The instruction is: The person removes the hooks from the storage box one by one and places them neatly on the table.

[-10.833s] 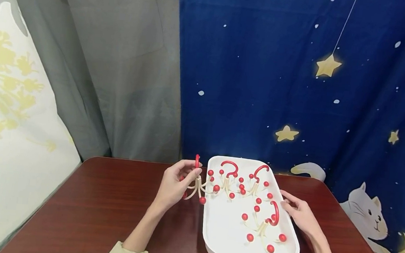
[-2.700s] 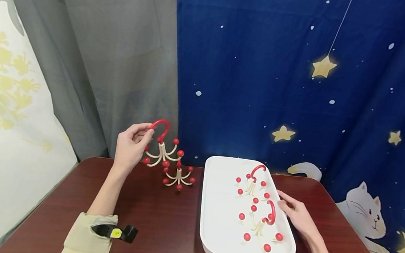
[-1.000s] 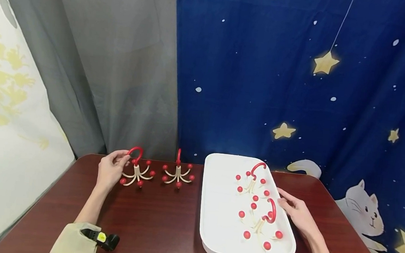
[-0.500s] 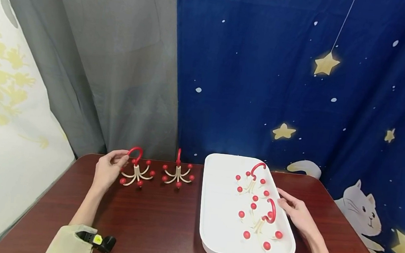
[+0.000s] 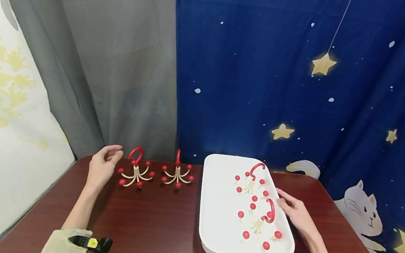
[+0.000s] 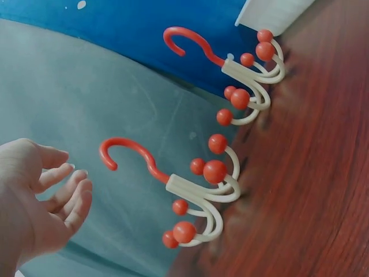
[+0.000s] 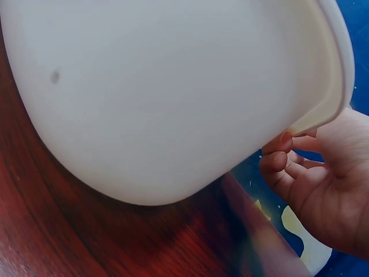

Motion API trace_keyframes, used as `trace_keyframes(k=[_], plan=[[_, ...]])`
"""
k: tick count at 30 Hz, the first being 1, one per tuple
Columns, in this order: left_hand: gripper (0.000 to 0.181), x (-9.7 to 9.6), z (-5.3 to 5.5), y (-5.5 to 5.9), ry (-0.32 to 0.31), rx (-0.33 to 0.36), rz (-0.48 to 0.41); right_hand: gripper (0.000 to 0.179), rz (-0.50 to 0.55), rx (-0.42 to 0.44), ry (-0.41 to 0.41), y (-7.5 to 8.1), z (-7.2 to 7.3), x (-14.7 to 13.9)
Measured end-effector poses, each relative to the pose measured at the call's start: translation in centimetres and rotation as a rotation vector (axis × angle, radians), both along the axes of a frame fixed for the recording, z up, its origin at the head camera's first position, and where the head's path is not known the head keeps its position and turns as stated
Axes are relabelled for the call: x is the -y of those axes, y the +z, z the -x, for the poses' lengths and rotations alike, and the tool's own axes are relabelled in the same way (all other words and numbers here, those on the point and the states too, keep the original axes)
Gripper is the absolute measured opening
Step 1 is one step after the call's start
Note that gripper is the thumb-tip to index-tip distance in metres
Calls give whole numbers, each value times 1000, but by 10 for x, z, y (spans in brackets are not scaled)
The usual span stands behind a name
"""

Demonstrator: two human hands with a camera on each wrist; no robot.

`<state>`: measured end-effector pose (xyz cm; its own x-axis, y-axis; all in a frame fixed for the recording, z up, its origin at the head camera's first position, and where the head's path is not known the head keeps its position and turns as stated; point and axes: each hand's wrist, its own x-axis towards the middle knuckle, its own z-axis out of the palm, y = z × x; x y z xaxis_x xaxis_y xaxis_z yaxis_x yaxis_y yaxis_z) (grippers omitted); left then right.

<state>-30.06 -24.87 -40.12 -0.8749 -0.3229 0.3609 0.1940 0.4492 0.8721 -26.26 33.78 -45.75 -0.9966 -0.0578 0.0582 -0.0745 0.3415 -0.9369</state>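
Observation:
My left hand (image 5: pixel 102 170) is just left of a hanger (image 5: pixel 135 173) with a red hook and curved cream arms tipped with red balls. The left wrist view shows the loosely bent fingers (image 6: pixel 75 199) apart from its red hook, holding nothing. Upright on the table to its right stands a matching hanger (image 5: pixel 178 173). A white tray (image 5: pixel 219 224) contains a back hanger (image 5: pixel 251 185) and a front hanger (image 5: pixel 259 224) of this kind. On the tray's right side my right hand (image 5: pixel 297 215) holds the rim, its fingers (image 7: pixel 277 161) bent against the outer wall.
All of this is on a dark red-brown wooden table (image 5: pixel 154 218). Behind its far edge hang a grey curtain (image 5: pixel 120 75) and a blue starry curtain (image 5: pixel 242 85). A white patterned cloth (image 5: pixel 9 145) hangs along the left side.
My left hand carried a second hanger out of the tray to the table, left of the first. It has since let go and drawn back left. The right hand stays at the tray.

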Motion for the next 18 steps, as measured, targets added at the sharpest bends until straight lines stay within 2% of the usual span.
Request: trace_keyframes(k=[7,18], plan=[[33,-9,-3,8,-19,-32,-36,55,3,4,1,0,0,1],[33,-37,-7,13,-163,-95,-110,56,-6,-6,6,-1,0,-1]])
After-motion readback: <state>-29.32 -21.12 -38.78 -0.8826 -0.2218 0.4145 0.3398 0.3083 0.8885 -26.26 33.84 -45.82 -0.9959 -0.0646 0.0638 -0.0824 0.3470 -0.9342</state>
